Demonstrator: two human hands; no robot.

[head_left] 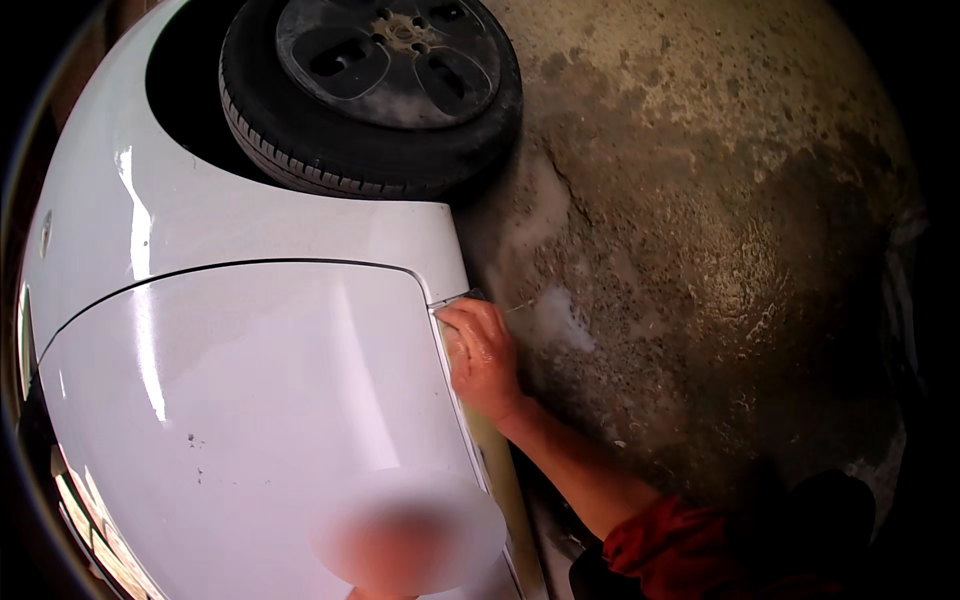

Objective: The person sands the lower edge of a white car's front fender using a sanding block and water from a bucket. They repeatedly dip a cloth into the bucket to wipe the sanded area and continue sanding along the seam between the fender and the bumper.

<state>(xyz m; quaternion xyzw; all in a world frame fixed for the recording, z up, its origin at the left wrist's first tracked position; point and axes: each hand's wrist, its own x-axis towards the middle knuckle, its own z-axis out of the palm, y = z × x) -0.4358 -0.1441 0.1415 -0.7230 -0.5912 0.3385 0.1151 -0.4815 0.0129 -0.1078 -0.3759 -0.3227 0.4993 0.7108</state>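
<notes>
A white car fills the left half of the view, with its door panel [250,400] below a dark seam. My right hand [482,355] reaches in from the lower right and presses on the lower corner of the door, at the sill edge [500,470]. Its fingers are curled over something small and dark at the corner; I cannot tell what it is. My sleeve [680,545] is red. My left hand is out of view.
The car's tyre and dark wheel [380,80] sit at the top. Wet, stained concrete floor [720,230] with patches of white foam [560,320] spreads to the right. A blurred reflection shows low on the door.
</notes>
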